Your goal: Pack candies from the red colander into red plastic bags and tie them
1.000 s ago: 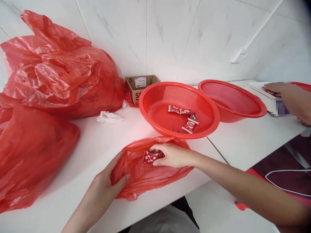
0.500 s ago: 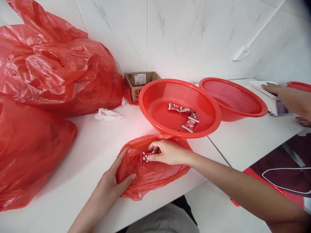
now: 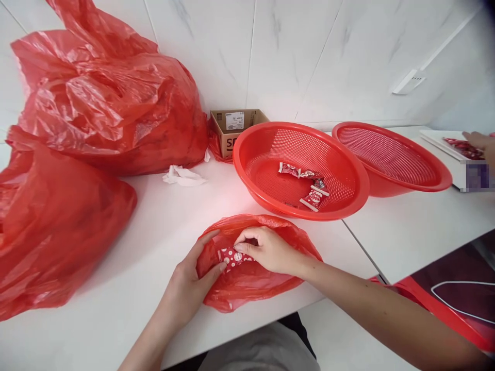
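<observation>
A thin red plastic bag (image 3: 266, 283) lies with its mouth spread on the white table in front of me. Inside it is a small red candy packet (image 3: 235, 259) with white dots. My right hand (image 3: 266, 250) pinches this packet's upper edge between thumb and forefinger. At the bag's left side, my left hand (image 3: 191, 278) has thumb and fingers apart, with the thumb tip by the packet's left end. Just behind the bag, a red perforated plastic basket (image 3: 263, 193) holds several similar wrapped packets (image 3: 312, 198).
A second red basket (image 3: 390, 154) stands to the right. Large filled red bags (image 3: 116, 113) occupy the left side. A cardboard box (image 3: 228, 141) and crumpled white tissue (image 3: 183, 176) sit near the wall. At far right, another person's hand (image 3: 481, 141) is over red packets.
The view has shifted left. The dotted packet now shows more of its face, and my left thumb has come close to it. The other person's hand has moved right, uncovering red packets.
</observation>
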